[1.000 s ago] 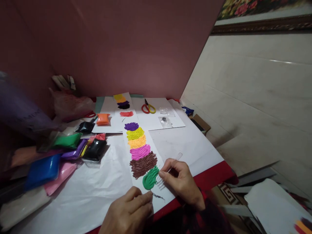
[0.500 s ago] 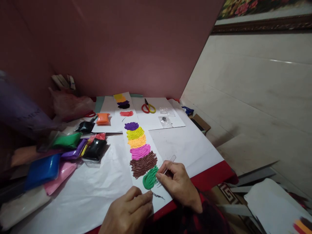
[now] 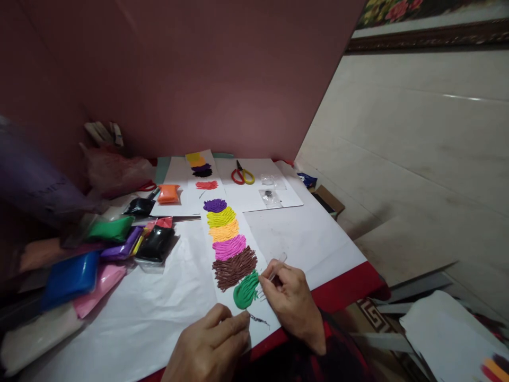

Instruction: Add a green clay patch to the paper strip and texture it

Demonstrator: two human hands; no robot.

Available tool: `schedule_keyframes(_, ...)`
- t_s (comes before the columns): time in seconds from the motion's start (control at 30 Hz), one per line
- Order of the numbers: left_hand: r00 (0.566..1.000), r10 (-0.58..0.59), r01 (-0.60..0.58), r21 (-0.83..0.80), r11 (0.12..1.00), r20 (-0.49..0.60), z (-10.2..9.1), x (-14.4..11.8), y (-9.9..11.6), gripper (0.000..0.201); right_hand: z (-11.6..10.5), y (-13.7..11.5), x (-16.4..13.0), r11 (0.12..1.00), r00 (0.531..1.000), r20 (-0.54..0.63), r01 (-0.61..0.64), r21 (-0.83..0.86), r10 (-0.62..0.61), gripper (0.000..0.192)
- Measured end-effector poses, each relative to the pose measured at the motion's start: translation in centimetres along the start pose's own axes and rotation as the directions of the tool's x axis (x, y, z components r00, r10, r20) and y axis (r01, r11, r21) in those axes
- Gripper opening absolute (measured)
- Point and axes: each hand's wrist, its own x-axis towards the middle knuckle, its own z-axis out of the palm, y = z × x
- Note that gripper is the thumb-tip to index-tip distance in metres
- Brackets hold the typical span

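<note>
My right hand [image 3: 292,297] pinches a clear plastic stick [image 3: 282,259], its upper end sticking out above the fingers. The fingertips are just right of a green clay patch [image 3: 243,294], whose right part is drawn into strands; the stick's lower end is hidden. This patch lies on a white card strip [image 3: 222,300] below textured brown clay [image 3: 235,269], then pink clay [image 3: 229,247], orange, yellow-green and purple bands. My left hand [image 3: 212,342], fingers curled together, presses on the strip's near left edge beside a dark pencilled line [image 3: 259,319]. Its thumb is hidden.
Packets of coloured clay, including blue [image 3: 69,279], black [image 3: 155,244] and orange [image 3: 168,193], lie at left. Scissors [image 3: 242,174], a second clay-covered strip [image 3: 207,185] and small clear bags [image 3: 270,197] rest on white board at the back. A red cloth edge [image 3: 350,286] borders the table.
My right hand has shifted slightly right, away from the green clay, still with the stick. More of the green patch's right edge shows. My left hand has stayed in place.
</note>
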Motion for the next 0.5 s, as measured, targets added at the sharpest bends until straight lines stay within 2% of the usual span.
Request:
schedule_keyframes(0.3,0.999,0.005,-0.006,-0.013,1.000,-0.032,-0.14,0.13,-0.10,0.024,0.02,0.04,-0.08,0.998,0.996,-0.059,-0.059,0.022,0.060,0.022)
schedule_keyframes(0.5,1.000,0.007,-0.007,0.001,1.000,-0.024,-0.03,0.00,-0.23,0.023,-0.71,-0.04,0.02,0.957,0.979,-0.094,-0.151,0.248,0.179,0.016)
